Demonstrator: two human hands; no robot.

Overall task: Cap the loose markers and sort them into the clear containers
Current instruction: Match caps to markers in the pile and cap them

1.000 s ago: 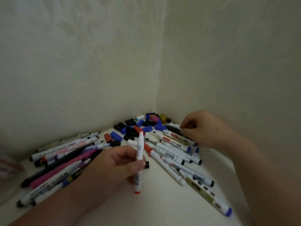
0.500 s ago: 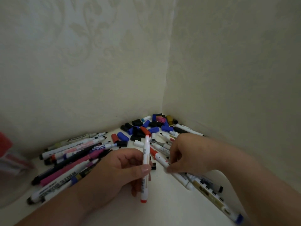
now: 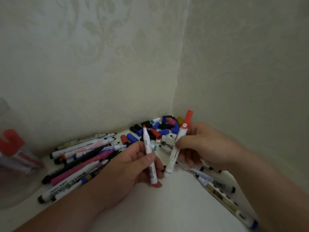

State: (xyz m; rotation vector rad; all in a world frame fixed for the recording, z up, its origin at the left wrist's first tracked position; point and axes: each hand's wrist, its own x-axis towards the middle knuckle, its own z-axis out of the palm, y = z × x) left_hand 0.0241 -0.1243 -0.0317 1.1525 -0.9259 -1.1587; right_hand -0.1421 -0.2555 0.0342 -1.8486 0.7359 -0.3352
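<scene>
My left hand (image 3: pixel 128 166) grips an uncapped white marker with a red tip (image 3: pixel 149 156), held almost upright, tip up. My right hand (image 3: pixel 204 144) holds a second white marker with a red cap (image 3: pixel 179 139), tilted, cap end up, close beside the first. Loose caps (image 3: pixel 155 129) in black, blue, red and pink lie heaped in the wall corner behind both hands. Several uncapped markers (image 3: pixel 80 154) lie in a pile to the left, and more markers (image 3: pixel 215 183) lie along the right wall under my right forearm.
A clear container (image 3: pixel 15 158) holding red-capped markers stands blurred at the left edge. Two patterned walls meet in a corner right behind the caps. The white surface (image 3: pixel 167 206) shows bare between my forearms.
My right hand has lifted a red-capped marker out of the pile and brought it up next to the left hand's marker. The left hand has kept its marker upright.
</scene>
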